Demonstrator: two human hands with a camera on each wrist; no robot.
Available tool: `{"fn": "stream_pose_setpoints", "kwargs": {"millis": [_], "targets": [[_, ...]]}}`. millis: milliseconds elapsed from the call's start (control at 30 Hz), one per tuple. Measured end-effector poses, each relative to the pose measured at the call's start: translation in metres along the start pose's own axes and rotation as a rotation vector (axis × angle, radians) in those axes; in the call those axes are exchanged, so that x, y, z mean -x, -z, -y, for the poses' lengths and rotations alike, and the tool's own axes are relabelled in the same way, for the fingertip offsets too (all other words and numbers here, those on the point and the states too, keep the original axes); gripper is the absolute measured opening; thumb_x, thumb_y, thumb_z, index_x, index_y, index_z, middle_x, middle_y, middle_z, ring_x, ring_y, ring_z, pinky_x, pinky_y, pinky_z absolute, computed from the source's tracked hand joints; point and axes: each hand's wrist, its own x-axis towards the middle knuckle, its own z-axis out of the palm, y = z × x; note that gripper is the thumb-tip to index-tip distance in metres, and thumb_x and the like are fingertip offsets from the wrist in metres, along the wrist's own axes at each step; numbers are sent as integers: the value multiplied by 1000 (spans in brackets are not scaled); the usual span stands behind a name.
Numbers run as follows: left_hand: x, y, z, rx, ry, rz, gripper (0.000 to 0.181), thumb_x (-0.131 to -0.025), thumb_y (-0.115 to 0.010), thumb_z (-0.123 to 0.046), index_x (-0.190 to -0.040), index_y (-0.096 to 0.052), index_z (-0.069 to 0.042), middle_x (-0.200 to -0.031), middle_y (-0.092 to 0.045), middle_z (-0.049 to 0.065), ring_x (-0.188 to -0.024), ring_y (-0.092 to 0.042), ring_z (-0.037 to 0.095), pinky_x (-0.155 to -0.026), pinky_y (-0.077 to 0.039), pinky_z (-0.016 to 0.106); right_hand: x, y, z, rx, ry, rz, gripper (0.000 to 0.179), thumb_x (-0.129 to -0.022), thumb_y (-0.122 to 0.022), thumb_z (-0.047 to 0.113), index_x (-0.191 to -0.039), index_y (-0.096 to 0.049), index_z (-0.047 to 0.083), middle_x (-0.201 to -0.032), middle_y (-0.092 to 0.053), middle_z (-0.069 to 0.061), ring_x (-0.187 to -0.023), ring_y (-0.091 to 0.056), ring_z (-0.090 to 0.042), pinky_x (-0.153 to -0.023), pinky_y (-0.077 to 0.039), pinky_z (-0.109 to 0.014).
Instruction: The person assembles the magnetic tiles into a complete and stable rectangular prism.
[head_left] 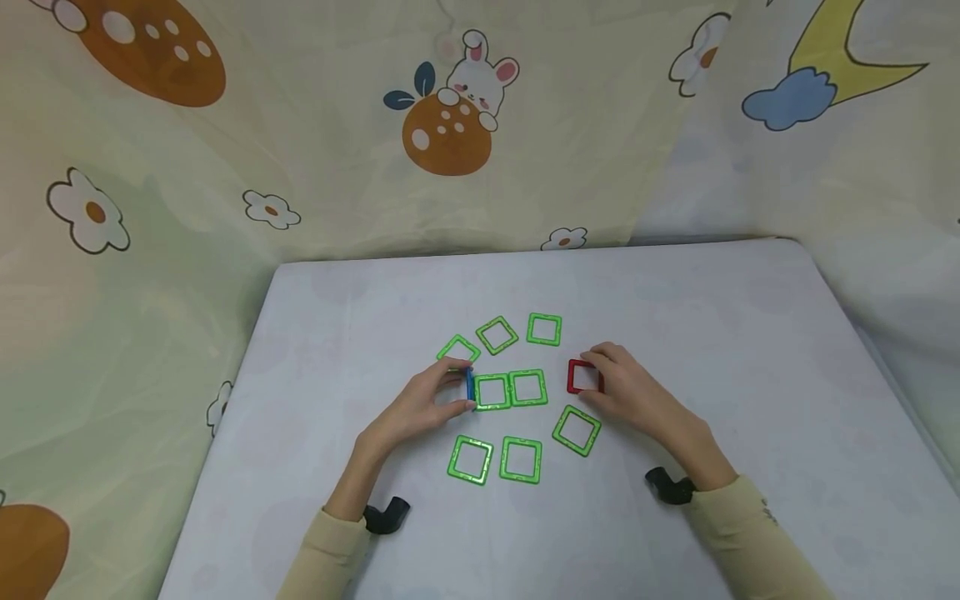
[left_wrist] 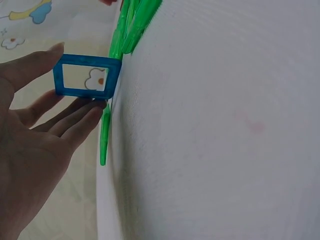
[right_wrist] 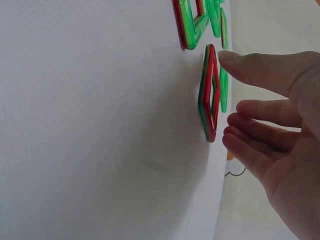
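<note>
In the head view my left hand [head_left: 420, 407] pinches a blue square magnetic tile [head_left: 470, 384] between thumb and fingers. The blue tile [left_wrist: 89, 93] is an open frame, standing on edge beside a flat green square tile [head_left: 492, 407]. A second green square tile [head_left: 528, 402] adjoins that one on the right. My right hand [head_left: 637, 396] is at the right side of a red square tile [head_left: 572, 377], thumb and fingers spread. In the right wrist view the red tile [right_wrist: 208, 95] has a green layer beneath it, and a small gap shows between it and the fingers.
Several more green square tiles lie around: one [head_left: 543, 342] at the back, one [head_left: 576, 452] below the red tile, one [head_left: 521, 478] in front. The white table [head_left: 675, 292] meets a patterned cloth [head_left: 337, 125] behind. A black band piece [head_left: 387, 517] shows at the left wrist.
</note>
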Motion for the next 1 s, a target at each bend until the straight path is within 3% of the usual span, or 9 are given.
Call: {"fn": "stream_pose_setpoints", "kwargs": {"millis": [1000], "targets": [[1,0,1,0,22,0,59,-94,-77,-14,-145,-48,-2,-151,-52,14,-136,-58,30,-113,-47,37,-5,-4,-6,92,32,31,55,-80,-89,9,-127,-66,-7,-118,-60,-19,-105,-55,-30,-91,-59,-43]]}}
